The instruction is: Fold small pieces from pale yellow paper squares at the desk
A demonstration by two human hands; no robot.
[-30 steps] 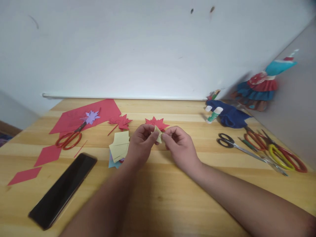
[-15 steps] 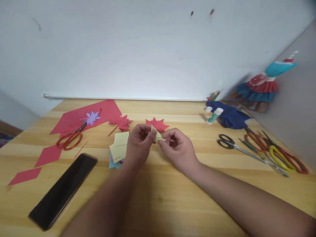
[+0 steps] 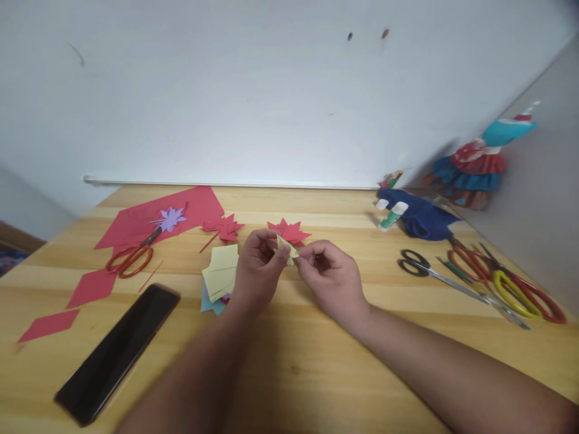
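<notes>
Left fingers (image 3: 278,259) and right fingers (image 3: 308,269) closed on yellow paper (image 3: 283,241), its upper tip farther left than earlier

Pale wall (image 3: 217,96) behind wooden tabletop (image 3: 298,374)

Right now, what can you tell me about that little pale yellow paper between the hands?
The pale yellow paper is small and matte, seemingly folded, with one sharp tip pointing up and left. The left hand holds it, covering much of it, and the right hand's grip meets its right end. It shows in front of a red paper cutout; its full shape is hidden.
</notes>
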